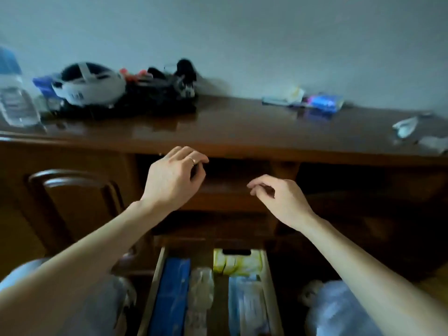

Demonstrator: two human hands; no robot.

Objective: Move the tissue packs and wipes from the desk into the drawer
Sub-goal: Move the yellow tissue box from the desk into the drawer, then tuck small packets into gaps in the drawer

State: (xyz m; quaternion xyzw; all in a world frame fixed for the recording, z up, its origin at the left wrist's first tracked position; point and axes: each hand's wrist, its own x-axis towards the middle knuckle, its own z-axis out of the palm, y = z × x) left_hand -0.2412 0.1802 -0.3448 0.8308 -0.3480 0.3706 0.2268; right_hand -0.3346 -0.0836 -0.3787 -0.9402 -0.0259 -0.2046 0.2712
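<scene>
Hands up in front of the table (pixel 242 132) edge, both empty: left hand (pixel 173 177) and right hand (pixel 278 198), each grip loosely curled with fingers apart, nothing held. Drawer (pixel 155 287) is open below with a blue pack (pixel 171 294), a yellow pack (pixel 236 263) and a pale blue pack (pixel 246 304) inside. Two more tissue packs (pixel 303 99) sit on the tabletop near the wall, pretty blurry.

Dark brown glossy desk (pixel 242 127); blue pack (pixel 324 103) and pale yellow-white pack (pixel 283 97) on top. Drawer (pixel 155 282) holds blue box (pixel 171 294), yellow-white pack (pixel 238 261), light blue pack (pixel 247 304). White-black headset (pixel 88 83).
</scene>
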